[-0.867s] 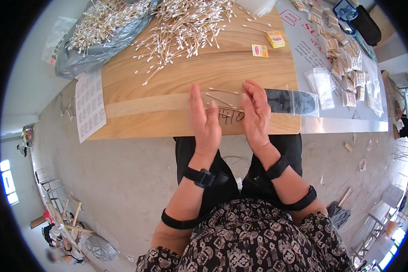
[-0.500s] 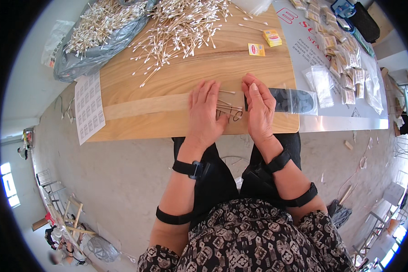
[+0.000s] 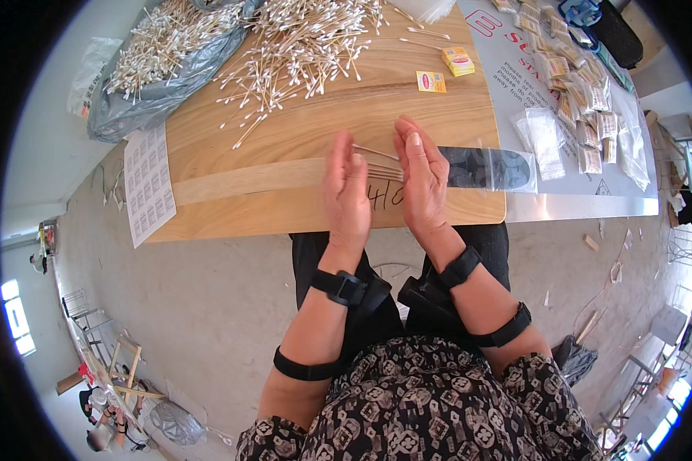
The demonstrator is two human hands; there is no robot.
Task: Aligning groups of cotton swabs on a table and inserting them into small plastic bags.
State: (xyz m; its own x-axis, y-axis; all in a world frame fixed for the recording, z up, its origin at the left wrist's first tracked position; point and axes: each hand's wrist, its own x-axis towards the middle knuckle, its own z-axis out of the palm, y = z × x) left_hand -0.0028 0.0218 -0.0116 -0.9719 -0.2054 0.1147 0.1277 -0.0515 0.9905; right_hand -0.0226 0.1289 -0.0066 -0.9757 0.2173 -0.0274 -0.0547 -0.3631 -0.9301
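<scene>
A small row of cotton swabs (image 3: 383,170) lies on the wooden table between my two hands. My left hand (image 3: 347,192) stands on edge at their left ends, fingers stretched out and palm facing inward. Opposite it, my right hand (image 3: 423,175) is upright at the right ends, also with straight fingers. The swabs span the gap from palm to palm; their tips are hidden by the hands. One swab sits slightly apart, farther from me than the others. A dark strip under clear film (image 3: 488,169) extends to the right from beside my right hand.
A large pile of cotton swabs (image 3: 300,46) covers the table's far side, beside a grey plastic bag (image 3: 134,107) full of more. Yellow cards (image 3: 458,61) lie at the far right. Several packed swab bundles (image 3: 588,100) and clear bags (image 3: 538,142) rest on the grey board. A printed sheet (image 3: 149,173) hangs over the left edge.
My left hand has turned from palm-down over the swabs to upright at their left ends. My right hand has shifted slightly left. The swabs look more evenly lined up.
</scene>
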